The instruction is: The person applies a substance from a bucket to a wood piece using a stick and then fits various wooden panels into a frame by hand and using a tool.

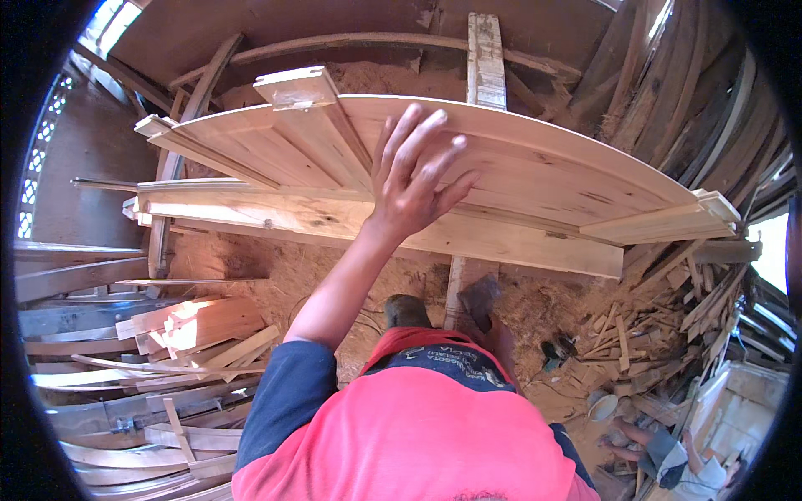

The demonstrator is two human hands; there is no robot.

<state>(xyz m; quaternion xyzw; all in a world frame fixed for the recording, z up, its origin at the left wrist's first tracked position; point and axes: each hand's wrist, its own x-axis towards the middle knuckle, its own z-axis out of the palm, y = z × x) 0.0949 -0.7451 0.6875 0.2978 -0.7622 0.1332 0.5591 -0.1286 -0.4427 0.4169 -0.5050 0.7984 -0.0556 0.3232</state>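
My left hand (416,175), fingers spread, is over a pale wooden door panel (535,167) with a framed edge. Whether the palm presses on the wood I cannot tell. A thick bottom rail (501,242) runs along the panel's near side, and a tenoned crosspiece (296,88) juts past its far edge. Low beside my body, my right hand (499,336) is closed round a tool with a dark, blocky metal head (480,299), perhaps a hammer or hatchet. Its handle is mostly hidden by the hand and my shirt. The tool is apart from the panel.
Wooden supports (486,63) hold up the panel. Sawdust covers the floor. Stacked boards (200,330) lie at left, scrap offcuts (622,342) at right. Long planks lean at the far right. Another person (689,472) is at the lower right, near a pale round container (601,407).
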